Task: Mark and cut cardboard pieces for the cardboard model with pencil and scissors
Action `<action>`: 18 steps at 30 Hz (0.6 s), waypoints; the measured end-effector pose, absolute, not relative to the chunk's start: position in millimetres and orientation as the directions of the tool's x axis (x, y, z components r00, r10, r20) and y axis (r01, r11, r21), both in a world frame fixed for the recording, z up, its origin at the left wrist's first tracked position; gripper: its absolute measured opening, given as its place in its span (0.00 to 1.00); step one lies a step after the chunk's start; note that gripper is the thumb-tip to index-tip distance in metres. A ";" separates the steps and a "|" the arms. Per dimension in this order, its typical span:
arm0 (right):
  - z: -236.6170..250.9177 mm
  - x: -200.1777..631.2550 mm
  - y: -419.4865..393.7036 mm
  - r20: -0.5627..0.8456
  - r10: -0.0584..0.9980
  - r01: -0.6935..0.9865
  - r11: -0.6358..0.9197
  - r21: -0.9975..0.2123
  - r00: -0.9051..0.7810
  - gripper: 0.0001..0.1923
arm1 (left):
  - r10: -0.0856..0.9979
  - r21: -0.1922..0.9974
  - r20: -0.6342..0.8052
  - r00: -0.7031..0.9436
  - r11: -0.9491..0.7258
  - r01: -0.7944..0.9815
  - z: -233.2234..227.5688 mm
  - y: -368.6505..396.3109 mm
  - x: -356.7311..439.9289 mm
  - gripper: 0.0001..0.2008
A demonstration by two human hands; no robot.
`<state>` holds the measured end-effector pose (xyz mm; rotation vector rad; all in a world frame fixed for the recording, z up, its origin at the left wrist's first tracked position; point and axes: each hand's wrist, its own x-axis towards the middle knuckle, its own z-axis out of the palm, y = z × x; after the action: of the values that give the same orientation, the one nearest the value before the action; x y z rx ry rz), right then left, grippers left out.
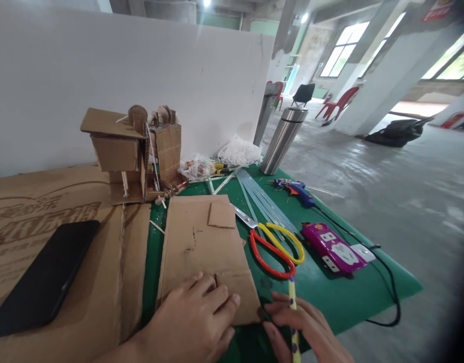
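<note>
The left hand lies flat, fingers spread and open, pressing on the near edge of the cardboard sheet; it grips nothing. The sheet lies on the green mat, and a small cardboard square sits on its far part.

Just right of the sheet's near corner, the right hand is closed around a yellow pencil with purple dots, whose tip points away from the person, toward the scissors. The hand's fingertips rest on the mat beside the sheet's edge.

The scissors, with one red and one yellow handle, lie just right of the sheet, blades pointing away. Clear glue sticks lie under and beyond them. Further right of the sheet sits a purple power strip, and beyond that a blue glue gun with a black cord. A steel flask stands beyond the sheet to the right, near a white board.

Beyond the sheet's far left corner stands a cardboard model. Left of the sheet a black phone lies on a large brown carton.
</note>
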<state>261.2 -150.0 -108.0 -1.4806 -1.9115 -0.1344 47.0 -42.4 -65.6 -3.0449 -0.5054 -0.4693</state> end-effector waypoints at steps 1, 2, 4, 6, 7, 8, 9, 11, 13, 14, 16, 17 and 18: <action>-100.2 257.5 -145.7 0.601 0.795 0.880 0.339 -0.332 -0.080 0.07 | 0.316 0.041 0.291 0.903 -0.947 0.318 -65.4 -42.5 46.7 0.16; -92.9 253.5 -141.0 0.618 0.781 0.875 0.358 -0.327 -0.089 0.06 | 0.321 0.052 0.282 0.904 -0.946 0.320 -65.2 -42.8 46.3 0.17; -81.3 245.8 -131.8 0.615 0.775 0.855 0.413 -0.313 -0.149 0.07 | 0.338 0.081 0.256 0.906 -0.941 0.328 -64.0 -43.4 45.4 0.18; -75.0 240.0 -124.4 0.573 0.794 0.838 0.445 -0.316 -0.206 0.10 | 0.349 0.114 0.218 0.911 -0.936 0.332 -60.9 -43.4 44.3 0.17; -73.8 238.1 -121.8 0.554 0.803 0.835 0.449 -0.317 -0.222 0.12 | 0.353 0.136 0.196 0.915 -0.934 0.331 -58.5 -42.6 43.8 0.16; -73.5 236.8 -120.1 0.544 0.806 0.835 0.452 -0.313 -0.233 0.12 | 0.355 0.161 0.172 0.919 -0.930 0.329 -55.5 -40.9 43.5 0.14; -73.8 235.9 -119.1 0.541 0.807 0.838 0.451 -0.308 -0.236 0.12 | 0.352 0.184 0.150 0.924 -0.928 0.323 -51.9 -38.1 43.4 0.12; -75.0 234.9 -118.8 0.535 0.810 0.843 0.448 -0.299 -0.241 0.11 | 0.332 0.228 0.105 0.937 -0.925 0.303 -43.7 -29.3 44.7 0.07; -75.5 234.2 -119.4 0.529 0.816 0.847 0.439 -0.301 -0.234 0.10 | 0.291 0.236 0.086 0.953 -0.935 0.264 -36.0 -16.5 48.6 0.06; -75.4 233.8 -119.6 0.532 0.815 0.849 0.436 -0.299 -0.231 0.10 | 0.274 0.262 0.060 0.960 -0.932 0.249 -33.0 -9.1 51.6 0.05; -74.4 233.2 -119.5 0.544 0.806 0.851 0.440 -0.286 -0.233 0.10 | 0.201 0.324 0.027 0.979 -0.928 0.181 -29.8 6.3 59.2 0.05; -73.7 233.0 -119.0 0.551 0.800 0.852 0.444 -0.277 -0.238 0.09 | 0.168 0.341 0.020 0.986 -0.928 0.151 -29.7 13.8 63.6 0.04; -72.9 232.9 -118.4 0.557 0.794 0.853 0.448 -0.269 -0.242 0.09 | 0.151 0.352 0.015 0.988 -0.926 0.136 -30.4 20.8 67.9 0.02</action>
<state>232.9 -118.4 -72.9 -1.3729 -2.0635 -0.1180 67.9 20.8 -30.4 -3.4883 -0.2607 -0.0742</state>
